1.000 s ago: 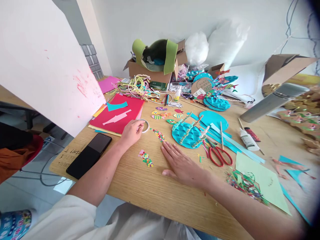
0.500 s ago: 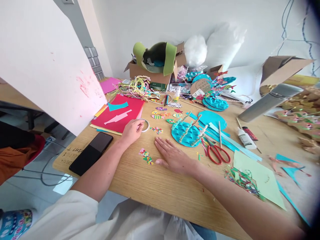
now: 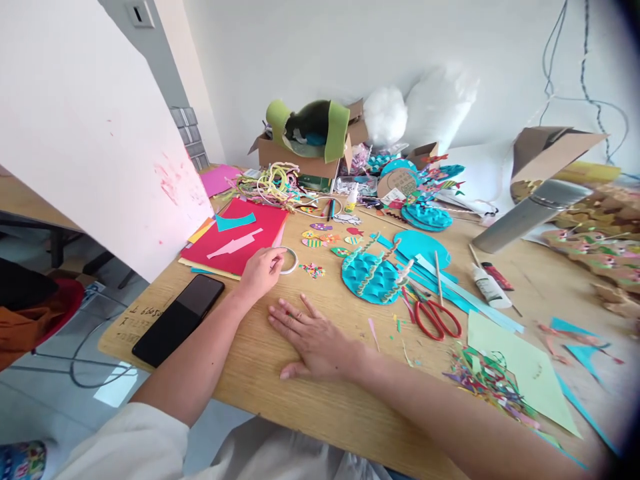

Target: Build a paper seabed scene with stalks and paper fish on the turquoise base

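Observation:
My left hand [image 3: 261, 275] is closed at the left rim of a white ring, which looks like a roll of tape [image 3: 289, 262], at the corner of the red paper [image 3: 250, 247]. Its fingertips pinch together there. My right hand [image 3: 316, 341] lies flat on the wooden table with its fingers spread, covering most of a patch of coloured paper dots; a few dots show between the fingers. Just beyond it sits a small pile of coloured dots [image 3: 313, 270]. Small paper fish [image 3: 313, 243] lie farther back. A blue scalloped disc with twisted stems [image 3: 371, 279] stands to the right.
A black phone [image 3: 179, 319] lies left of my left forearm. Red-handled scissors [image 3: 436, 321], a white glue bottle [image 3: 491, 287] and a grey cylinder [image 3: 530, 217] are on the right. Paper scraps [image 3: 493, 377] lie partly on a pale green sheet [image 3: 533, 367]. A craft-filled box [image 3: 295, 157] stands behind.
My right hand has slid left and toward me, over the patch of coloured dots that showed beside it before. My left hand stays at the white ring. The view has tilted slightly up.

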{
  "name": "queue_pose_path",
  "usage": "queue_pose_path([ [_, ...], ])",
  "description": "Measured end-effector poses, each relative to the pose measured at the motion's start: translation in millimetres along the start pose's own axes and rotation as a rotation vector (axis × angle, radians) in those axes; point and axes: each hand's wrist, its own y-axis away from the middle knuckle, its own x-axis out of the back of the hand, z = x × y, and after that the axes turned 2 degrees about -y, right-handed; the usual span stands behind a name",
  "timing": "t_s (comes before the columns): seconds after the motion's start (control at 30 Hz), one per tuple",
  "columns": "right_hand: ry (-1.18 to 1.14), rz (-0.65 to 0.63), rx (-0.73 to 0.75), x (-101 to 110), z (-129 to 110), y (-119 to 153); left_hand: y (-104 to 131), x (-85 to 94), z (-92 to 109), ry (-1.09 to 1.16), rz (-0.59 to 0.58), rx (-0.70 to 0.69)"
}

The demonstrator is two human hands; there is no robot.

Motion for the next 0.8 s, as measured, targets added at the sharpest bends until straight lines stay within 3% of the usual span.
queue_pose_path([
  [0.2,0.051,0.025,-0.096,10,33,-14,0,0.1,0,0.004,0.01,0.048],
  [0.33,0.016,0.053,-0.087,18,24,-7,-12,4.0,8,-0.006,-0.023,0.094],
  [0.43,-0.014,0.1,-0.095,27,11,7,-37,0.1,23,-0.022,-0.126,0.098],
  [0.5,-0.021,0.135,-0.15,33,2,20,-59,-11.7,37,-0.031,-0.242,0.078],
  [0.63,-0.018,0.235,-0.307,42,-15,49,-100,-51.6,65,-0.059,-0.443,0.104],
  [0.8,-0.026,0.385,-0.431,34,-36,84,-128,-87.4,83,-0.074,-0.52,0.217],
])
